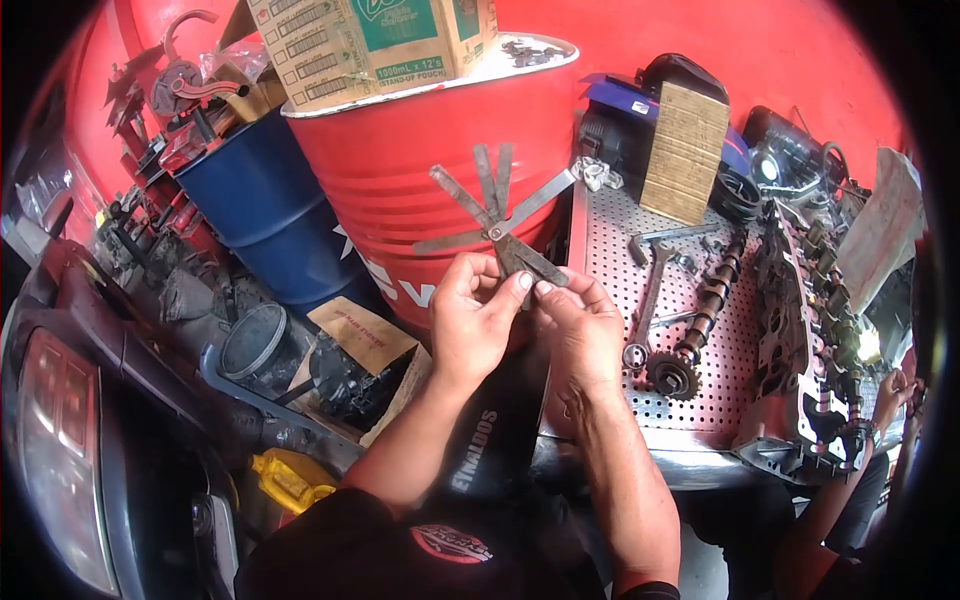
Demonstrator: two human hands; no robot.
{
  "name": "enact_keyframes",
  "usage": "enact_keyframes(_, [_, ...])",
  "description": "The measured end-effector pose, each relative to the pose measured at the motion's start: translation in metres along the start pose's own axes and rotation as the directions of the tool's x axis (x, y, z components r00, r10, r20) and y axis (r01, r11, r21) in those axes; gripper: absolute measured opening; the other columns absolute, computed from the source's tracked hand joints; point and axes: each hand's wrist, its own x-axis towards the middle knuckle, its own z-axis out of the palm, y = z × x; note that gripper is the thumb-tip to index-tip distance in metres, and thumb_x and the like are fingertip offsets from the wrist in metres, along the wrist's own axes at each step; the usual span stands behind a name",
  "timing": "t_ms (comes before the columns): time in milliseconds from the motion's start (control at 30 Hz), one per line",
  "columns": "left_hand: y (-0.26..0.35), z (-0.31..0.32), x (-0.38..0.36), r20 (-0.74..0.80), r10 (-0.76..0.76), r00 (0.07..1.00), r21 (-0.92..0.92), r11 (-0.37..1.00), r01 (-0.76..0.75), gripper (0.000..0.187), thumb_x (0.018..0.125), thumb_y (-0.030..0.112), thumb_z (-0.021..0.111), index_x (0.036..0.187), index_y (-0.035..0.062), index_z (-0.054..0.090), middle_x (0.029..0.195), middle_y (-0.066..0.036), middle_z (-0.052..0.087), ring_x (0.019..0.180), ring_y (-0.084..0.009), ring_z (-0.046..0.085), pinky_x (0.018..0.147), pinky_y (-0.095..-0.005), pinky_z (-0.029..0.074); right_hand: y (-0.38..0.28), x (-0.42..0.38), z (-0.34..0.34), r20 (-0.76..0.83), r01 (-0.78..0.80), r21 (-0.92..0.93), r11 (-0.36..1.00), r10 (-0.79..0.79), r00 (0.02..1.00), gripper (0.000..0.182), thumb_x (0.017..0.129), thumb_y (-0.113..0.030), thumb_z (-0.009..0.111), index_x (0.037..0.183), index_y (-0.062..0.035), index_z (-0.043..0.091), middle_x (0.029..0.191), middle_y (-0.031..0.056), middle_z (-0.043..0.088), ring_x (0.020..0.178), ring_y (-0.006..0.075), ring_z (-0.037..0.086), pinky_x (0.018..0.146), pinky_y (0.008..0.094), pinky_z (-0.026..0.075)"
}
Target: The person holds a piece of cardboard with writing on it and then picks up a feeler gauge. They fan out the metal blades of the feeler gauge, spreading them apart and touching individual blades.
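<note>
In front of my chest, a feeler gauge (495, 232) is fanned out, with several thin metal blades spread upward and sideways from its pivot. My left hand (475, 318) pinches the lower end of it between thumb and fingers. From the other side my right hand (582, 325) grips the same gauge, its thumb close to the left thumb on a short dark blade. Both hands are closed and nearly touching. Behind the blades stands a red drum (400, 180). To the right of my right hand lie a combination wrench (652, 295) and a camshaft (712, 305).
A perforated metal bench (620, 235) carries a cylinder head (795, 350) and a cardboard piece (683, 152). A carton (370, 50) tops the red drum beside a blue drum (265, 210). A car headlight (62, 450) is at left. Another person's hand (893, 395) shows at far right.
</note>
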Motion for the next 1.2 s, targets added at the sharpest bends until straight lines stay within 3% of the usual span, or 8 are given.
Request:
enact_keyframes(267, [0.013,-0.014,0.004,0.123,-0.16,0.979,-0.134,0.975,0.176,0.01,0.095,0.006,0.064,0.1,-0.0005,0.058,0.084,-0.008,0.069,0.07,-0.0093,0.063,0.062,-0.0228,0.05,-0.001,0.005,-0.002,0.043,-0.072,-0.005,0.997,0.072,0.996,0.023,0.09,-0.002,0.067,0.112,0.0023,0.063,0.097,0.0066,0.07,0.081,0.0116,0.065,0.072,0.0251,0.054])
enact_keyframes(500, [0.011,-0.017,0.006,0.176,-0.136,0.975,-0.172,0.971,0.167,0.009,0.098,0.004,0.056,0.106,-0.0009,0.055,0.082,-0.003,0.061,0.067,-0.0056,0.055,0.059,-0.0217,0.047,-0.008,0.005,-0.004,0.034,-0.075,-0.061,0.995,0.078,0.996,0.025,0.091,0.0,0.065,0.115,0.0018,0.062,0.097,0.0061,0.07,0.083,0.0104,0.065,0.074,0.0242,0.054])
enact_keyframes(600, [0.009,-0.01,0.007,0.089,-0.132,0.987,-0.188,0.971,0.147,0.013,0.095,0.005,0.063,0.105,-0.0006,0.057,0.081,-0.003,0.063,0.066,-0.0067,0.057,0.059,-0.0228,0.049,-0.011,0.004,-0.004,0.079,-0.095,-0.057,0.994,0.099,0.992,0.027,0.09,0.001,0.065,0.117,0.0024,0.062,0.099,0.0069,0.07,0.086,0.0113,0.066,0.079,0.0239,0.053])
enact_keyframes(700, [0.014,0.0,0.004,0.088,-0.065,0.994,-0.034,0.997,0.068,0.019,0.091,0.004,0.069,0.106,0.0003,0.059,0.082,-0.001,0.063,0.067,-0.0048,0.056,0.058,-0.0206,0.048,-0.008,0.0,-0.004,0.119,-0.079,-0.081,0.994,0.088,0.989,0.029,0.09,0.001,0.067,0.118,0.0029,0.062,0.101,0.0078,0.07,0.09,0.0122,0.066,0.083,0.0238,0.052])
enact_keyframes(767, [0.012,-0.001,0.001,0.079,-0.069,0.995,-0.032,0.997,0.072,0.022,0.088,0.003,0.073,0.105,0.0009,0.059,0.082,-0.001,0.063,0.067,-0.0041,0.056,0.057,-0.0195,0.047,-0.008,0.0,-0.006,0.131,-0.065,-0.092,0.994,0.077,0.988,0.028,0.089,0.0,0.068,0.116,0.003,0.063,0.102,0.0082,0.07,0.092,0.0125,0.066,0.085,0.024,0.051])
enact_keyframes(967, [0.015,-0.008,0.0,0.106,-0.126,0.986,-0.035,0.991,0.131,0.018,0.09,0.003,0.071,0.103,0.0005,0.059,0.085,-0.003,0.065,0.068,-0.0057,0.059,0.055,-0.0202,0.048,-0.018,-0.006,-0.005,0.134,-0.042,-0.287,0.957,0.084,0.987,0.021,0.093,-0.009,0.068,0.11,0.0018,0.067,0.096,0.0043,0.07,0.085,0.0093,0.062,0.078,0.0235,0.049])
enact_keyframes(1100, [0.02,-0.008,-0.002,0.132,-0.121,0.984,-0.073,0.989,0.131,0.018,0.09,0.002,0.069,0.103,-0.0013,0.059,0.089,-0.006,0.067,0.071,-0.008,0.062,0.057,-0.0215,0.052,-0.013,0.0,-0.008,0.111,0.005,-0.307,0.952,0.03,0.993,0.022,0.096,-0.014,0.066,0.111,0.0018,0.067,0.087,0.0005,0.066,0.072,0.0068,0.053,0.067,0.0225,0.045])
enact_keyframes(1200, [0.02,-0.01,-0.001,0.147,-0.14,0.979,-0.098,0.983,0.155,0.019,0.09,0.0,0.069,0.105,-0.0028,0.058,0.092,-0.008,0.069,0.075,-0.0095,0.065,0.058,-0.0219,0.053,-0.014,0.002,-0.009,0.106,-0.005,-0.293,0.956,0.037,0.994,0.021,0.096,-0.013,0.066,0.11,0.0019,0.067,0.086,0.0009,0.066,0.072,0.0072,0.053,0.067,0.0224,0.044])
